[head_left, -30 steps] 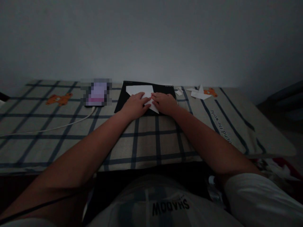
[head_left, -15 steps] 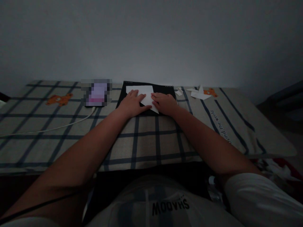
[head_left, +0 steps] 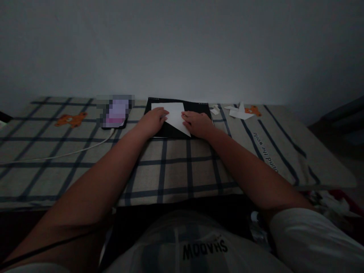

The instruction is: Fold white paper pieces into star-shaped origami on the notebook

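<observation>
Paper (head_left: 176, 118) between hands | left hand (head_left: 152, 122), right hand (head_left: 198, 123) flat, pressing it

head view, forward-down over table (head_left: 199, 167)

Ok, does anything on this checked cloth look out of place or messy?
Only small things. White paper scraps lie loose on the checked cloth right of the black board. A white cable trails across the cloth. The white paper under both hands looks neatly folded, not torn.
</observation>
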